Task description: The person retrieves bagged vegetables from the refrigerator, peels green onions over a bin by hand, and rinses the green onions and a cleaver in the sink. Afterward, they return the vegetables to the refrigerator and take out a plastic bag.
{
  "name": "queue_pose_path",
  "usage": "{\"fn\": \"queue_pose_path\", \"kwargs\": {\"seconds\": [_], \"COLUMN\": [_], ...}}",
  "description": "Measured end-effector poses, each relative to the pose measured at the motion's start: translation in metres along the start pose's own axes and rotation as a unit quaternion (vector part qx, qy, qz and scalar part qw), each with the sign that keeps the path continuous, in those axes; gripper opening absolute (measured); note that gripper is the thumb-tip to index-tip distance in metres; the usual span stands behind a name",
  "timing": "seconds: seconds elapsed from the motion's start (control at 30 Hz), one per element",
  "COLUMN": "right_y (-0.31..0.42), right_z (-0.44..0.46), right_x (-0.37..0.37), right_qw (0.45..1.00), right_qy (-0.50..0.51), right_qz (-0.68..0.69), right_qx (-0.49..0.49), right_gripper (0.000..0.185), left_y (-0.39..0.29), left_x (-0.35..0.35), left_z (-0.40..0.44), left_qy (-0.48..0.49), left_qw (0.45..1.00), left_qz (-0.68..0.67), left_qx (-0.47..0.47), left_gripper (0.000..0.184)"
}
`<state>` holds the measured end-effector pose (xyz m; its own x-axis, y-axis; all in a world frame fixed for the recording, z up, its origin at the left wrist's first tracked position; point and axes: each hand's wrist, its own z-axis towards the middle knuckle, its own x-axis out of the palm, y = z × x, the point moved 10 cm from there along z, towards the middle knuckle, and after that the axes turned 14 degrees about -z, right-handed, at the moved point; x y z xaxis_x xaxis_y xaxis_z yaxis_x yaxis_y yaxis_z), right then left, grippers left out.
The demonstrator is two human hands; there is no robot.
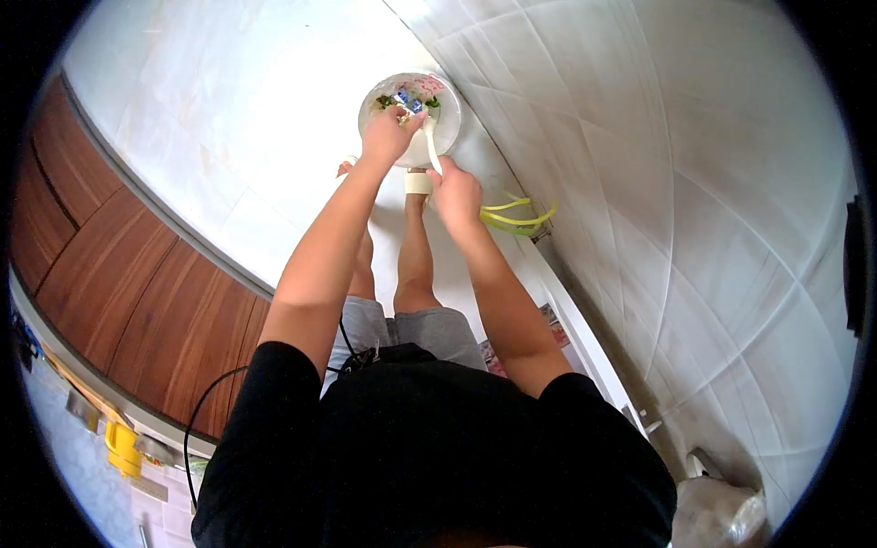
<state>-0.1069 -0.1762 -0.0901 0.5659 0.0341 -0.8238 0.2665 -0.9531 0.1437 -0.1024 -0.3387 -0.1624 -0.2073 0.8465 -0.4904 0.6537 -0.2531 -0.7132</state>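
Observation:
A round white bin [456, 111] with a clear liner stands on the floor by the wall. Inside it lie green scraps [433, 103] and a blue-and-white wrapper [417, 105]. My left hand [387, 139] reaches over the near side of the bin, its fingers curled close to the wrapper; what they hold, if anything, is hidden. My right hand [458, 194] is closed around the handle of a white long-handled tool [432, 146]. The tool's pale head is over the bin, beside my left fingertips, too small to tell its kind.
Yellow-green strips [519, 217] lie on the floor right of my feet. A marbled wall [585, 110] rises close on the right. Brown wooden cabinet doors [137, 274] are on the left. Behind them are a yellow jug-like object [122, 447] and a black cable [196, 411].

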Motion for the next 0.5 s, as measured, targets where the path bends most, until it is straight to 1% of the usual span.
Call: {"fn": "queue_pose_path", "kwargs": {"seconds": [0.03,0.1,0.2,0.23,0.33,0.37,0.47,0.5], "right_y": [0.002,0.006,0.006,0.004,0.0,-0.001,-0.005,-0.006], "right_z": [-0.004,-0.011,-0.017,-0.019,-0.022,-0.022,-0.023,-0.024], "right_x": [-0.002,-0.003,0.005,0.004,0.006,0.008,0.005,0.002], "right_qw": [1.0,0.999,0.994,0.995,0.997,0.997,0.997,0.997], "right_qy": [0.004,0.013,0.082,0.074,0.064,0.068,0.07,0.07], "right_qz": [-0.012,-0.038,-0.069,-0.061,-0.043,-0.041,-0.035,-0.033], "right_qx": [-0.011,-0.033,-0.024,-0.024,-0.019,-0.015,0.006,0.014], "right_gripper": [0.02,0.021,0.022,0.022,0.022,0.023,0.022,0.022], "left_y": [0.02,0.049,0.065,0.063,0.064,0.047,0.029,0.032], "left_x": [0.012,0.036,0.06,0.064,0.071,0.058,0.045,0.043], "left_z": [0.007,0.008,0.003,0.009,0.02,0.018,0.01,0.009], "left_qy": [0.036,0.106,0.146,0.149,0.132,0.112,0.03,0.003], "left_qw": [0.995,0.954,0.914,0.913,0.951,0.976,0.985,0.983], "left_qz": [-0.042,-0.123,-0.208,-0.245,-0.193,-0.07,-0.084,-0.101], "left_qx": [-0.085,-0.253,-0.316,-0.291,-0.204,-0.171,-0.146,-0.152], "left_gripper": [0.048,0.047,0.04,0.032,0.026,0.022,0.022,0.022]}}
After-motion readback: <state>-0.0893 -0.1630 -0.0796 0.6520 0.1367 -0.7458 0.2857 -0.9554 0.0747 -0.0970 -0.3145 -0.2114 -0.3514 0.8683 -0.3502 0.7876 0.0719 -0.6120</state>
